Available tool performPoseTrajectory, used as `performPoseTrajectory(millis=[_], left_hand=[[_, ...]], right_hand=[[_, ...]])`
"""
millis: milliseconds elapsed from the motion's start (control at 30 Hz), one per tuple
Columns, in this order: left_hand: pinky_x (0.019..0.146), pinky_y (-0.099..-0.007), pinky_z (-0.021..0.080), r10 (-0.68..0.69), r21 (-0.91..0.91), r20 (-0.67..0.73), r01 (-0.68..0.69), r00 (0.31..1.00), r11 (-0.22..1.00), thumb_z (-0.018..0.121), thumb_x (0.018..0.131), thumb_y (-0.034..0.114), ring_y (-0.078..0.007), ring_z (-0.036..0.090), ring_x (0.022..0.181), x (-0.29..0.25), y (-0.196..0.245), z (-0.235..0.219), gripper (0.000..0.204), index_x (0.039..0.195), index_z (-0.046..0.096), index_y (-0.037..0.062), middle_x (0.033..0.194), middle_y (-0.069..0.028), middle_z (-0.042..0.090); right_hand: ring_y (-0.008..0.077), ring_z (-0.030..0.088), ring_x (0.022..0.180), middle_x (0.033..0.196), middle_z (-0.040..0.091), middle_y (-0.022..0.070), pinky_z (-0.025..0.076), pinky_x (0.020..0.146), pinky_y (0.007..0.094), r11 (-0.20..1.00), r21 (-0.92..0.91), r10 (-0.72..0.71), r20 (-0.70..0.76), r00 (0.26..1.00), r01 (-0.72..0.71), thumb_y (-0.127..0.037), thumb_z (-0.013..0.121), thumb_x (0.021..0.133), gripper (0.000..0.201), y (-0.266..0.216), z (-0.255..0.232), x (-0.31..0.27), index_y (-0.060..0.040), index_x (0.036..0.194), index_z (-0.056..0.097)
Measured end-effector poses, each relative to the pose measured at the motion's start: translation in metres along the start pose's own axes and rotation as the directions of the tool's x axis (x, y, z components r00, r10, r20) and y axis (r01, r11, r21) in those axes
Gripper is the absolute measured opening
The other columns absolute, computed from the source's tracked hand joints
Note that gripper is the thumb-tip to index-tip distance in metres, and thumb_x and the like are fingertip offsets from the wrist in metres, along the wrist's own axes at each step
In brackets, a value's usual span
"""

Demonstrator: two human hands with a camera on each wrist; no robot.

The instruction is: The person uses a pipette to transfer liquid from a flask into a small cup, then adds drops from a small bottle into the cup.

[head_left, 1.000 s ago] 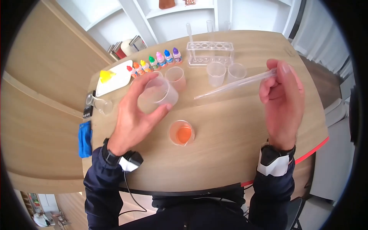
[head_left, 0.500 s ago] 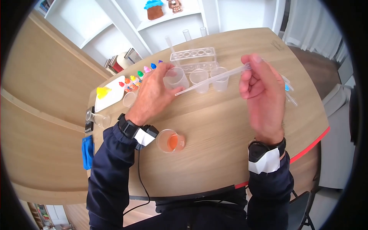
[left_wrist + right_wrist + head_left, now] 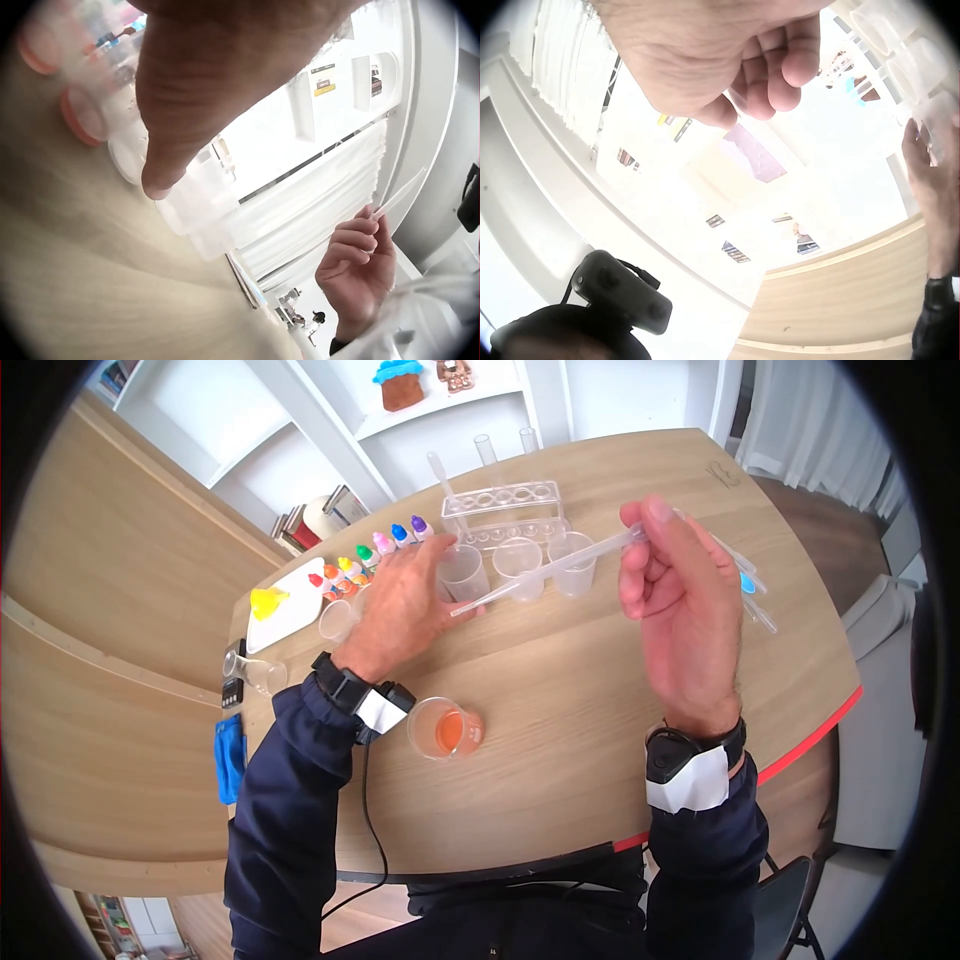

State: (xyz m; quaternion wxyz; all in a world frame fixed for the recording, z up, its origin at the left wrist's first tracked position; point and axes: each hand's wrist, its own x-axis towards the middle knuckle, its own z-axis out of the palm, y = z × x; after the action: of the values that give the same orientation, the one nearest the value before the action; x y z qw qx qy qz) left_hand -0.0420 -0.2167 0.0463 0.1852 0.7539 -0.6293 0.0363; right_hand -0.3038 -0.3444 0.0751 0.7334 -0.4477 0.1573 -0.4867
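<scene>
Left hand (image 3: 400, 600): grips a clear, round plastic cup (image 3: 464, 572); best held upright.
Right hand (image 3: 688, 605): pinches a slender, translucent pipette (image 3: 600, 549); steadiness helps.

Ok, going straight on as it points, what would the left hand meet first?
Beyond the translucent plastic cup it holds, the left hand would probably meet the clear plastic test-tube rack; depth is unclear.
</scene>
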Motion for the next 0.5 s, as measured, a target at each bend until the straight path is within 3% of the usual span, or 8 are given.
performPoseTrajectory(millis=[167,367,500], left_hand=[[0.114,-0.0481,0.047,0.066,0.069,-0.028,-0.064,0.997,0.996,0.094,0.084,0.026,-0.0382,0.065,0.131,-0.007,-0.007,-0.011,0.078,0.149,0.058,0.0042,0.138,-0.0168,0.073],[0.113,-0.0475,0.047,0.0,0.036,0.066,-0.003,0.998,0.999,0.092,0.086,0.025,-0.0366,0.067,0.129,-0.003,-0.009,-0.014,0.069,0.145,0.064,0.0033,0.133,-0.0179,0.074],[0.114,-0.0485,0.048,0.023,0.037,0.015,-0.024,1.0,0.999,0.089,0.09,0.025,-0.0367,0.069,0.126,-0.005,-0.007,-0.011,0.062,0.144,0.066,0.003,0.131,-0.0177,0.075]], right_hand=[[0.007,0.061,0.063,0.078,0.071,-0.0007,0.042,0.059,0.0242,1.0,-0.002,0.003,-0.003,1.0,-0.003,-0.029,0.077,0.104,0.026,-0.001,0.001,-0.001,-0.0034,0.104,0.081],[0.0072,0.061,0.063,0.077,0.071,-0.0005,0.042,0.059,0.0245,1.0,0.002,-0.003,0.007,1.0,0.003,-0.028,0.078,0.104,0.025,0.0,-0.003,0.0,-0.0035,0.104,0.081],[0.0076,0.06,0.063,0.077,0.072,-0.0001,0.042,0.059,0.0247,1.0,-0.008,0.004,-0.004,1.0,-0.004,-0.028,0.078,0.104,0.025,0.0,0.0,-0.001,-0.0035,0.104,0.081]])
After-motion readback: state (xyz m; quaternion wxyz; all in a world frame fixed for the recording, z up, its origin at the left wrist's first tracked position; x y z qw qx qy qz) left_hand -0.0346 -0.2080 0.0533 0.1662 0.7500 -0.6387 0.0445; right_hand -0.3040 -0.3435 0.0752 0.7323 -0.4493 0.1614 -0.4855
